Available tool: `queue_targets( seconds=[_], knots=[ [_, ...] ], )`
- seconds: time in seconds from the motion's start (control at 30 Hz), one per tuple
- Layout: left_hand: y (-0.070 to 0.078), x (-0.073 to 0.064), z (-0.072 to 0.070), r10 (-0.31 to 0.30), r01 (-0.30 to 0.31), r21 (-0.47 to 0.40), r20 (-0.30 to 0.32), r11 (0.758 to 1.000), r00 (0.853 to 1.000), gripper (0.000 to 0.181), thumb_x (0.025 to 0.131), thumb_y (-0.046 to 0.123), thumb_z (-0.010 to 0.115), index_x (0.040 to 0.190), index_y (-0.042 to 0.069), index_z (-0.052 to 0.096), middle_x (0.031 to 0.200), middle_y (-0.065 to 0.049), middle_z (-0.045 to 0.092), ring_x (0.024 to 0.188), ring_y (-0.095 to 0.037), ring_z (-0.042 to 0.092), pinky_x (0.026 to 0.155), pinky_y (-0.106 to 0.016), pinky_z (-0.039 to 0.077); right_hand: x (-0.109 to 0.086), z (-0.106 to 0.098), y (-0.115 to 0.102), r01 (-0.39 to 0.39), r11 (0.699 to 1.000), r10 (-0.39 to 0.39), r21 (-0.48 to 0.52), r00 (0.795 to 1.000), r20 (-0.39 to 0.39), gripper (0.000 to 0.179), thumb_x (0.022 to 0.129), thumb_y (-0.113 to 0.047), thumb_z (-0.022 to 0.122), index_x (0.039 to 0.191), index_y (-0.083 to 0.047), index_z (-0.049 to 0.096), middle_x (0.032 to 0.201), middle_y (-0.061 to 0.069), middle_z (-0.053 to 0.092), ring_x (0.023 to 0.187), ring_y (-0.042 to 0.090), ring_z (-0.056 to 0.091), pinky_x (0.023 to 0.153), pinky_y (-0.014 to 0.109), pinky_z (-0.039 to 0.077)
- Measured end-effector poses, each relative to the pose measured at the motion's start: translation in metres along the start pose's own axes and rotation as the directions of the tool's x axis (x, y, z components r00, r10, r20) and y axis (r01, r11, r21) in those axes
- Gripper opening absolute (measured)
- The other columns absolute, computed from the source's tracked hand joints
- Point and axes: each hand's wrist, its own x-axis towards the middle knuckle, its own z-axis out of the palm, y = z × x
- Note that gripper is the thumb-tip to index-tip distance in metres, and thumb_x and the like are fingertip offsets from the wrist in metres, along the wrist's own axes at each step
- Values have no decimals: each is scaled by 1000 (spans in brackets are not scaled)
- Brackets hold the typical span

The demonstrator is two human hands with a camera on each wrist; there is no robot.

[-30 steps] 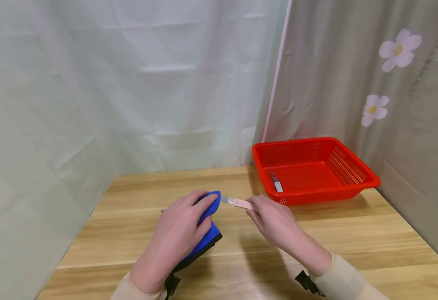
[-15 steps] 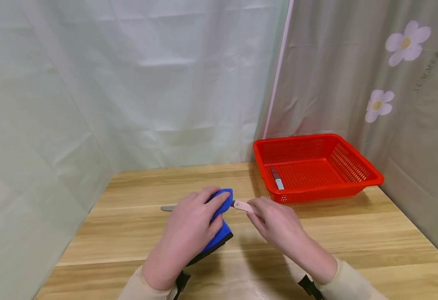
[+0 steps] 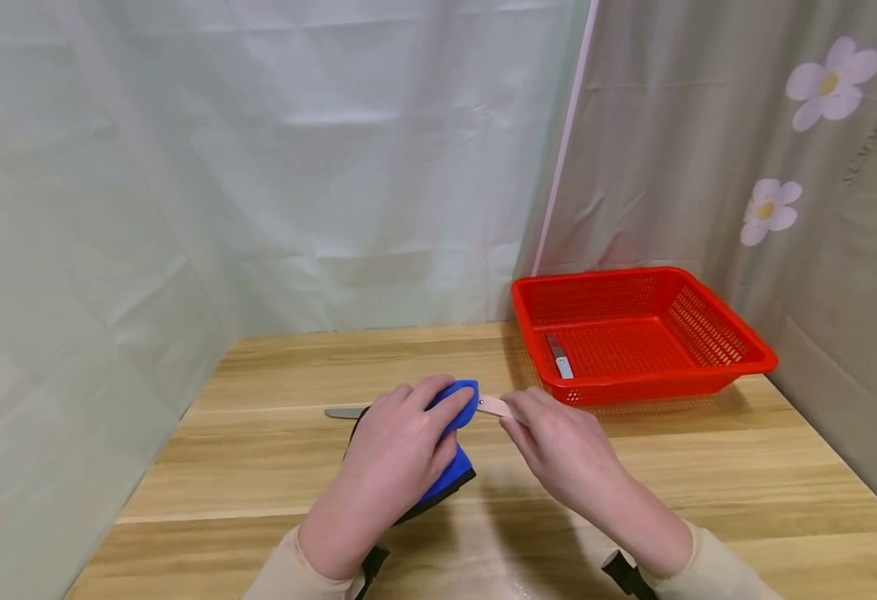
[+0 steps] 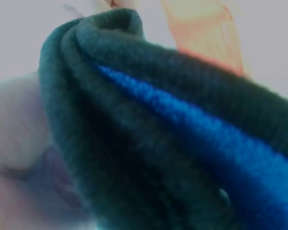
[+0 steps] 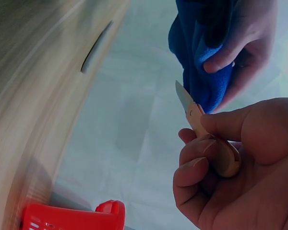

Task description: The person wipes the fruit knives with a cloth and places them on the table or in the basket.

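My right hand [image 3: 562, 437] grips a small folding knife [image 5: 194, 116] by its pale pink handle, its short blade out. My left hand [image 3: 401, 446] holds a blue cloth [image 3: 453, 471] with dark edging, bunched between fingers and thumb. In the head view, the cloth covers the blade up to the handle's front end; the right wrist view shows the blade lying along the cloth's side. Thick dark folds of the cloth [image 4: 192, 105] fill most of the left wrist view. Beyond my left hand, a grey blade-like strip [image 3: 343, 412] lies on the table, partly hidden.
A red perforated basket [image 3: 656, 385] stands at the table's back right. Inside it, near the left wall, lies a knife [image 3: 562, 363] with a whitish handle. Pale curtains [image 3: 378, 167] hang behind the wooden table [image 3: 258, 483].
My left hand has moved right with the cloth, up to the knife's handle, covering the blade seen earlier. More of the grey strip now shows. My right hand keeps its grip.
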Motion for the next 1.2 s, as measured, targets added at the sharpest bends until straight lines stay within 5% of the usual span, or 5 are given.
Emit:
queue_targets(
  seconds=[0.63,1.2],
  knots=[
    [-10,-1,-3,-46,46,0,24,999,999,44,94,19,88,138,14,79,134,-12,73,91,-30,72,82,-45,65,1,-9,0,-48,998,46,36,997,57,18,103,-20,81,119,-13,77,95,-5,64,69,9,51,55,25,44],
    [-29,-2,-6,-115,115,-5,45,993,992,48,95,14,87,141,12,76,136,-15,72,97,-35,73,83,-50,64,0,-15,5,-40,998,39,38,999,17,14,103,-19,80,117,-16,76,96,-8,65,73,8,52,59,29,47]
  ],
)
